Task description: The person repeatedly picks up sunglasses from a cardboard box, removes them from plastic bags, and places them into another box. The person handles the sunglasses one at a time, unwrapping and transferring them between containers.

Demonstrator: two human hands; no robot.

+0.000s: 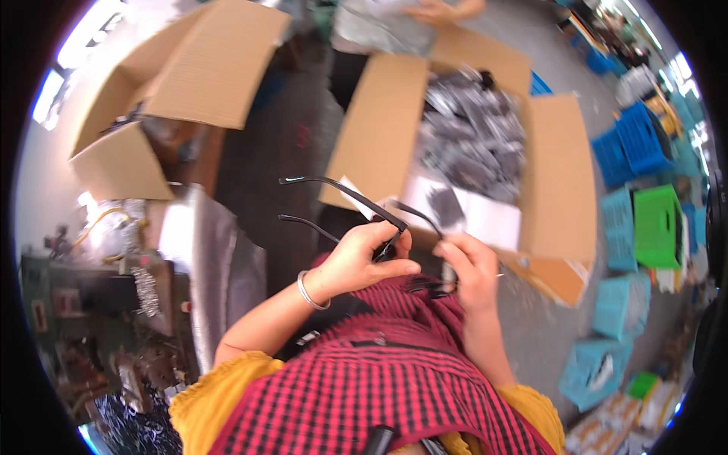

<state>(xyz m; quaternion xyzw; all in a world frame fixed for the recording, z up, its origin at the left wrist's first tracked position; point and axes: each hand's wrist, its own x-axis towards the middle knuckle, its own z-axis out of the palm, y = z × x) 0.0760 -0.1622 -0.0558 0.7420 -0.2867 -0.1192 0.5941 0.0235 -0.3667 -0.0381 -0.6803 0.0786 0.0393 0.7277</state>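
Note:
My left hand (pixel 372 256) is closed around the front part of a pair of black eyeglasses (pixel 364 199), whose long temples point up and to the left. To its right, my right hand (pixel 469 264) pinches a thin dark temple between thumb and fingers; whether it belongs to a second pair of glasses I cannot tell. Dark, blurred pieces hang between and below the hands, over the red-and-black checked apron (pixel 364 387). Just beyond the hands stands an open cardboard box (pixel 372 131) holding many plastic-wrapped dark items (pixel 478 136).
Another open cardboard box (pixel 205 68) stands at the upper left. A person's hand (pixel 435 11) and a grey plastic bundle (pixel 381 28) are beyond the middle box. Blue crates (pixel 631 142), a green crate (pixel 654 227) and turquoise baskets (pixel 623 301) line the right side.

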